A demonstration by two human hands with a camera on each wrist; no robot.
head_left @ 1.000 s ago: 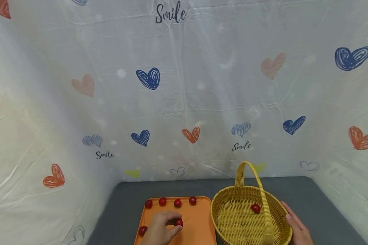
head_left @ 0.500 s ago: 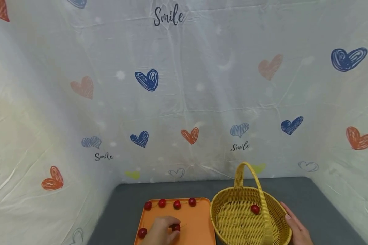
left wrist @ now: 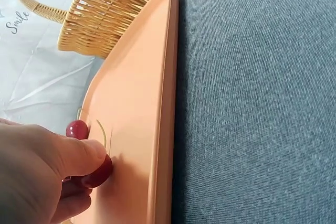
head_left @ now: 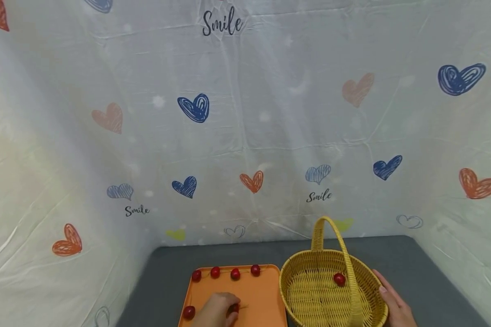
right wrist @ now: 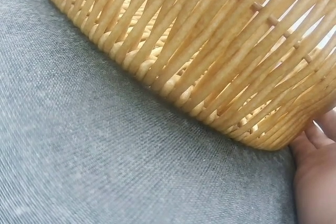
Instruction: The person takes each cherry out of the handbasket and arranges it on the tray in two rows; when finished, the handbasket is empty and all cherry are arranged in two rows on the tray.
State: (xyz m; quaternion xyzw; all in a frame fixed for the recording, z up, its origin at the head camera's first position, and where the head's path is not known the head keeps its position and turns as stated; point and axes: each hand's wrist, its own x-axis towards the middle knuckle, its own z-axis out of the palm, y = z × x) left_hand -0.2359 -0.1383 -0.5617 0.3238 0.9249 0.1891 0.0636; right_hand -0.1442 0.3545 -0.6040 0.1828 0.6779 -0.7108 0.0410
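My left hand (head_left: 216,310) is over the orange tray (head_left: 262,295), thumb and fingers pinching a dark red cherry (left wrist: 100,174). Its thin stem sticks out past the thumb in the left wrist view. Whether this cherry touches the tray I cannot tell. Another cherry (head_left: 189,312) lies by the tray's left edge. My right hand (head_left: 398,309) rests against the right outer side of the yellow woven basket (head_left: 288,290), its fingers fairly straight. Inside the basket lies a single cherry (head_left: 339,279).
Several cherries with stems line the tray's back edge, the rightmost cherry (head_left: 255,270) near the back right corner. The basket's tall handle (head_left: 349,268) arches over its opening. Grey cloth (head_left: 159,281) covers the table, and a heart-printed curtain (head_left: 245,113) encloses it.
My left hand has come slightly down and nearer with the pinched cherry, which is now more hidden by the fingers. My right hand and the basket keep their places.
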